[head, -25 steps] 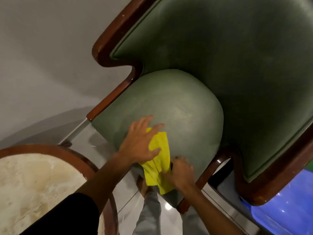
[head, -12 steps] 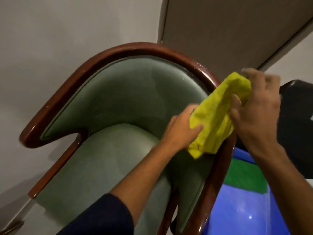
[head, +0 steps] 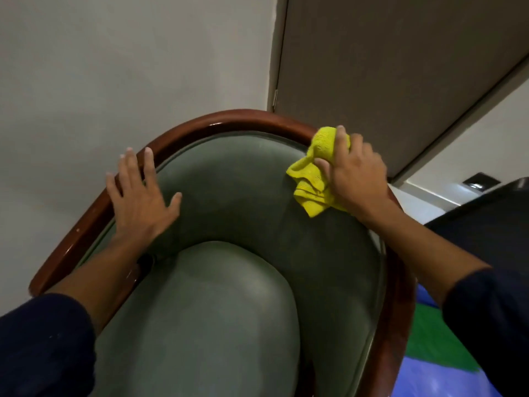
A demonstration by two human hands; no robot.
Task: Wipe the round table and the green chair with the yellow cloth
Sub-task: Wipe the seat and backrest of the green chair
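Observation:
The green chair (head: 234, 196) fills the view, with a padded curved back, a rounded seat cushion and a glossy dark wooden rim. My right hand (head: 355, 173) presses the bunched yellow cloth (head: 315, 173) against the upper right of the backrest, right by the wooden rim. My left hand (head: 140, 196) lies flat with fingers spread on the upper left of the backrest, fingertips over the rim. It holds nothing. The round table is out of view.
A pale wall stands close behind the chair on the left, and a brown door (head: 386, 67) is behind it on the right. A dark object (head: 486, 219) sits at the right edge. Blue and green floor covering (head: 438, 365) shows at the lower right.
The view has risen from the seat's front edge to the backrest. My left hand let go of the cloth and moved to the left rim. My right hand now holds the cloth alone.

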